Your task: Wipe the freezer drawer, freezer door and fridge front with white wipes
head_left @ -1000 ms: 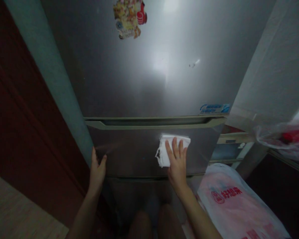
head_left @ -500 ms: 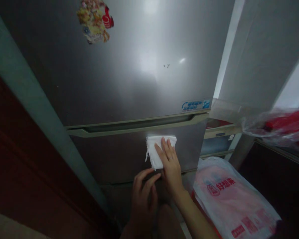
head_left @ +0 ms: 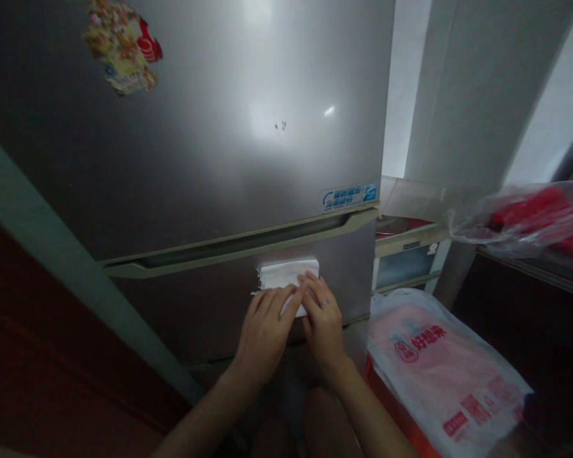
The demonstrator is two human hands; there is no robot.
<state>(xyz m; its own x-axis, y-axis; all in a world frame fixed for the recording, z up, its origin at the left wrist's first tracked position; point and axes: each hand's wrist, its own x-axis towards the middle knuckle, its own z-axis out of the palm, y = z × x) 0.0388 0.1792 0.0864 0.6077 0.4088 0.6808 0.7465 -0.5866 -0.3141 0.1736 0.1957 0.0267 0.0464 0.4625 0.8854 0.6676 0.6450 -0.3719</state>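
A folded white cloth [head_left: 284, 273] with a frayed left edge lies against the lower drawer front [head_left: 205, 305] of a grey refrigerator. My left hand [head_left: 266, 331] grips its lower left part, the fingers bent over the fabric. On its lower right part is my right hand [head_left: 325, 321], which wears a ring and has its fingers curled onto the cloth. The fingertips of both hands meet near the cloth's middle. My thumbs are partly hidden. Just above the cloth runs the drawer's recessed handle [head_left: 248, 242].
The upper refrigerator door [head_left: 195, 146] carries a colourful magnet [head_left: 121, 48] and a blue label [head_left: 348, 196]. At the right, a white printed plastic bag [head_left: 439, 375] lies on something orange-red. Clear plastic with red contents [head_left: 535, 216] juts out above. A reddish-brown panel [head_left: 52, 356] stands left.
My left hand has come up from below and taken hold of the cloth. My right hand's fingers have moved lower on it and curled. The view has shifted right.
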